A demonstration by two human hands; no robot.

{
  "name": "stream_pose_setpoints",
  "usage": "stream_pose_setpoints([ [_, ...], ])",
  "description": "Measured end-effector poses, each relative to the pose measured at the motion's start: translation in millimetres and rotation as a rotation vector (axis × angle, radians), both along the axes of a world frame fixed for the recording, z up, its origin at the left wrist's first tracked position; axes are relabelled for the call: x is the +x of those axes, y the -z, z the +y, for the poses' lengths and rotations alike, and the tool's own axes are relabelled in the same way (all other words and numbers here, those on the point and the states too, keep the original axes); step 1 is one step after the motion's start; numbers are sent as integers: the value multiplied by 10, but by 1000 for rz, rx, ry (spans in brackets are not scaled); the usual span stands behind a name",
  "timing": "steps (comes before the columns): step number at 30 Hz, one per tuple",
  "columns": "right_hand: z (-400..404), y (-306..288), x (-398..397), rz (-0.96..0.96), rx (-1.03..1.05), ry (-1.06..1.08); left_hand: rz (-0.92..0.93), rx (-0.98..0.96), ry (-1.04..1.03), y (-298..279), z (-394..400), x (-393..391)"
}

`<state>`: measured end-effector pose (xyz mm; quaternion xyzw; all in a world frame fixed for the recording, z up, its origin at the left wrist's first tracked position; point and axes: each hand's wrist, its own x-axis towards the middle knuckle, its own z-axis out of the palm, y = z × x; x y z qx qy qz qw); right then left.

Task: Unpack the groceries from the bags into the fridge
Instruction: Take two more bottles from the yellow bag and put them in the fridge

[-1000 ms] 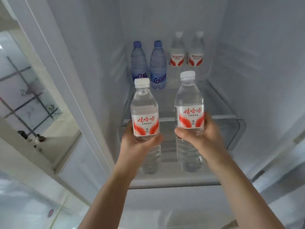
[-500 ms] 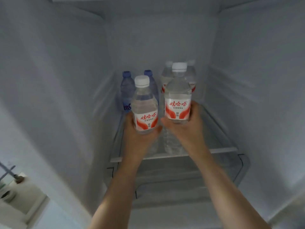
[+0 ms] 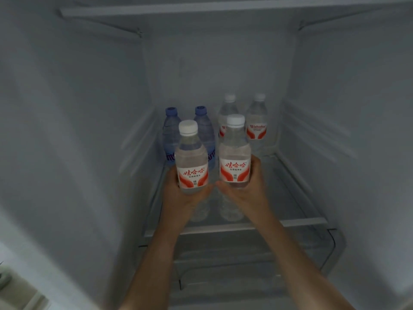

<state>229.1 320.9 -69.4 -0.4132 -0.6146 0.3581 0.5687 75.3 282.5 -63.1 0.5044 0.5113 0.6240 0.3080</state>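
Both hands have carried their bottles deeper into the fridge: the left bottle (image 3: pixel 192 162) and right bottle (image 3: pixel 234 157) now stand over the glass shelf (image 3: pixel 297 198), close in front of the four bottles at the back. The door edge and window have dropped from sight.

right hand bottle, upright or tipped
Upright: the bottle in the right hand has its white cap straight above its label.

Dim, greyish light fills the white fridge interior (image 3: pixel 89 108). Ribbed side walls (image 3: pixel 138 135) stand left and right of the fingers (image 3: pixel 256 168), with a plain back wall (image 3: pixel 212 63) beyond them. A brighter sliver of room (image 3: pixel 17 287) shows far below-left.
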Motion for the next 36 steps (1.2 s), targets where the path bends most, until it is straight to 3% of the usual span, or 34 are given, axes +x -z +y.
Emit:
stream_pose_setpoints([
  [7, -118, 86, 145, -99, -86, -85, 54, -22, -67, 31, -77, 1],
  [11, -427, 102, 163, -399, -91, 92, 288, -38, -361, 164, -190, 180],
  [15, -561, 129, 104, -505, -73, 165, 335, -62, -335, 267, -241, 268],
  [36, 459, 51, -662, -426, -40, 27, 314, -5, -433, 370, 755, -386],
])
